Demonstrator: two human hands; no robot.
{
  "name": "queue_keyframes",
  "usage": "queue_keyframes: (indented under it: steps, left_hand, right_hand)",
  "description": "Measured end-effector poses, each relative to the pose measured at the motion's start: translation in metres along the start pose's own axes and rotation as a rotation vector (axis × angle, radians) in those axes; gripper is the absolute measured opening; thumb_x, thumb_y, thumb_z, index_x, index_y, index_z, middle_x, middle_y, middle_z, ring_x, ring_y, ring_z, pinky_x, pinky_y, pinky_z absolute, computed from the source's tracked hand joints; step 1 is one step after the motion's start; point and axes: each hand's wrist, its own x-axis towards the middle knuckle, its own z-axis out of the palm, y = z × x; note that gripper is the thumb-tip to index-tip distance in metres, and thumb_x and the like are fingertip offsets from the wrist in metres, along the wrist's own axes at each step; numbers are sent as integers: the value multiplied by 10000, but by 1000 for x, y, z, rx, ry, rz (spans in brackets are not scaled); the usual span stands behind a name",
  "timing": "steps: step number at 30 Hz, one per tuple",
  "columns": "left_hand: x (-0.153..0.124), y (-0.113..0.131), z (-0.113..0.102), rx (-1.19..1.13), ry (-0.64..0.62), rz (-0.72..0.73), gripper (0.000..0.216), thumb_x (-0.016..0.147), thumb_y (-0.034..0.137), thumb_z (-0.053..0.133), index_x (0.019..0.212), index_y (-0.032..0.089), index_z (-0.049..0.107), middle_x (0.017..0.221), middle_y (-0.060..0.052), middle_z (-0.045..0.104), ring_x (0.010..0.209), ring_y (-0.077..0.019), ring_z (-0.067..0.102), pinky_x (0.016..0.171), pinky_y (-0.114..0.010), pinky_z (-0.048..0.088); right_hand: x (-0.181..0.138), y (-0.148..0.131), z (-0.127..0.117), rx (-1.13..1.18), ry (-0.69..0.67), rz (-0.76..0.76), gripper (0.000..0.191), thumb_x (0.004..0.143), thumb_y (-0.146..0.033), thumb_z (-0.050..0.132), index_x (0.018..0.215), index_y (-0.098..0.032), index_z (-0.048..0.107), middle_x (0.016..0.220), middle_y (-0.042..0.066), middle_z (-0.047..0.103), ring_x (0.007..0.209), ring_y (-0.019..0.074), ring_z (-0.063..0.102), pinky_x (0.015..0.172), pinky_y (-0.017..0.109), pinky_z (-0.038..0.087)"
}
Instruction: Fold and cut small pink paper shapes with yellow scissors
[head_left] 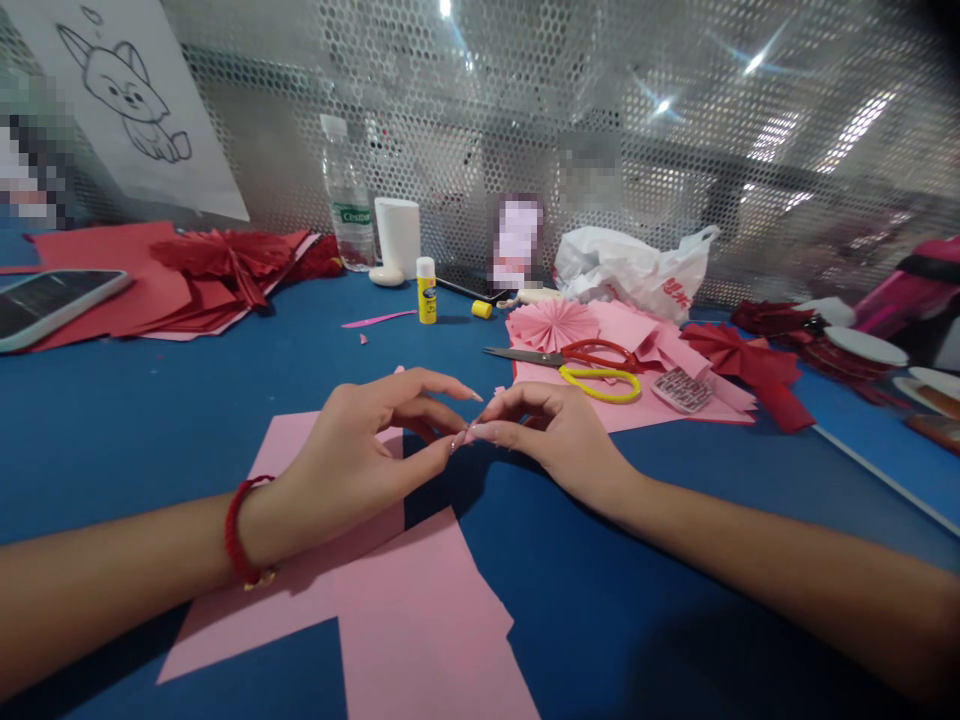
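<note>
Close work above the blue surface (585,600).
The left hand (360,440) arched over pink sheets (420,610) toward the surface's near edge; its fingertips met those of the right hand (559,430), but I couldn't tell whether either grip held anything.

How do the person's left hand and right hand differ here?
The left hand has a red bracelet at its wrist; the right hand has none. The left index finger stretches out away from its thumb, while the right index finger and thumb nearly meet. Shared: both reach toward the middle, their fingertips close together above the blue table.
</note>
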Motion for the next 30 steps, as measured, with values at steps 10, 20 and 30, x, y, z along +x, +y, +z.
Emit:
queue_keyframes:
  steps: [10,20,30]
  left_hand:
    - [3,2,0,-116,-20,-100,259,812,232,742,1068,255,706,844,19,833,777,-148,786,667,-136,576]
    - [8,-4,0,-399,-146,-285,356,762,335,881,1032,200,693,795,-10,802,720,-152,762,690,-187,623]
    - [12,-7,3,-438,-107,-343,282,745,234,884,949,164,701,735,-7,807,702,-133,770,675,-150,611]
  right_hand:
    - [-2,-3,1,17,-37,-11,83,830,-264,788,813,-184,771,790,7,768,722,141,666,623,263,432]
    - [-1,-2,1,32,-36,-18,138,803,-300,796,822,-164,776,793,18,766,701,139,663,634,258,461]
    - [-2,-1,2,19,-37,-47,102,828,-274,768,847,-175,779,815,13,764,732,143,661,640,265,446]
